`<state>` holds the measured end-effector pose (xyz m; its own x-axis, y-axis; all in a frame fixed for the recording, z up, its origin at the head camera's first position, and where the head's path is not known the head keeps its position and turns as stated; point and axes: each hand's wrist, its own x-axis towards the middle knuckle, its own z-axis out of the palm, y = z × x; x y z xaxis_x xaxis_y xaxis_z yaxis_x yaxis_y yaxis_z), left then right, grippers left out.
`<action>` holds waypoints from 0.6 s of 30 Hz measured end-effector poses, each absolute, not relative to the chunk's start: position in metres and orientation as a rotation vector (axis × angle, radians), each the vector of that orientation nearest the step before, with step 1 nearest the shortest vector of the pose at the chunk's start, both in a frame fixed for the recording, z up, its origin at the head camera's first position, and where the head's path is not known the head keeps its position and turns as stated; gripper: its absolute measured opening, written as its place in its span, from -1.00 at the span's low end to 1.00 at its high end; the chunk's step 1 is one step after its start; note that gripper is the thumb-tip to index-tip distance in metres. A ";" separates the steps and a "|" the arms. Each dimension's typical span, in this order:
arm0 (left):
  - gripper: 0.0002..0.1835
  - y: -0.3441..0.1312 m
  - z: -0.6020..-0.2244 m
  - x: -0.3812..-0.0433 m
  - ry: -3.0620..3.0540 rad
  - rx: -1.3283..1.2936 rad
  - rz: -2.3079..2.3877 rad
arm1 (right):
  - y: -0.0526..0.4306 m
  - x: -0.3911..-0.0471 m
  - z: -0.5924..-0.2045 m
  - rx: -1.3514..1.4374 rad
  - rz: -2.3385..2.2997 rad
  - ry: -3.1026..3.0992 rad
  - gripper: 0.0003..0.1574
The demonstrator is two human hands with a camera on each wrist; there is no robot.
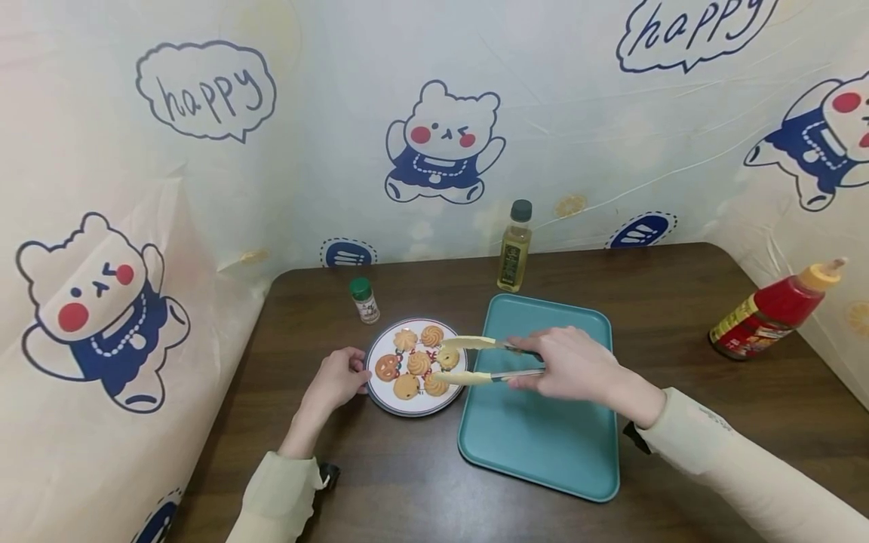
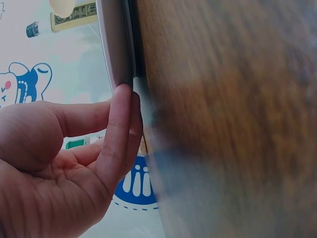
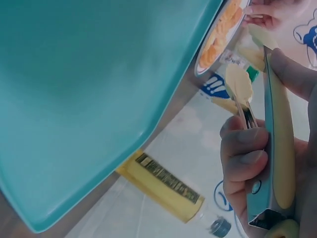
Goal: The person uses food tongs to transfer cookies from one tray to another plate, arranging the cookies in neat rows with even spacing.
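A round white plate (image 1: 416, 412) with a dark rim line holds several cookies (image 1: 419, 363) of different shapes. My left hand (image 1: 337, 377) pinches the plate's left edge; in the left wrist view the fingertips meet the plate's side (image 2: 116, 44) low over the table. My right hand (image 1: 577, 367) grips a pair of tongs (image 1: 468, 378) with metal arms and cream-coloured tips. The arms are spread apart, and the tips reach over the right-hand cookies. In the right wrist view the thumb lies along one arm of the tongs (image 3: 282, 148), with fingers curled around the other.
A teal tray (image 1: 550, 452) lies right of the plate, under my right hand. Behind it stands an oil bottle (image 1: 514, 253). A green-capped shaker (image 1: 365, 302) is behind the plate, and a red sauce bottle (image 1: 774, 313) stands at the far right.
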<state>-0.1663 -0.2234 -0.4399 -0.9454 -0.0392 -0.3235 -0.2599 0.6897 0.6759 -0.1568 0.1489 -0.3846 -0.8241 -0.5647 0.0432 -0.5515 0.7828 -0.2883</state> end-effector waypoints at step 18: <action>-0.55 -0.223 -0.440 -0.167 2.615 -0.244 1.099 | 0.196 -0.159 -0.406 -0.617 -0.508 3.108 0.07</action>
<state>-0.1671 -0.2227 -0.4398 -0.9426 -0.0419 -0.3314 -0.2660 0.6942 0.6689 -0.1594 0.1961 -0.4059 -0.9239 -0.3611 0.1264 -0.3825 0.8762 -0.2933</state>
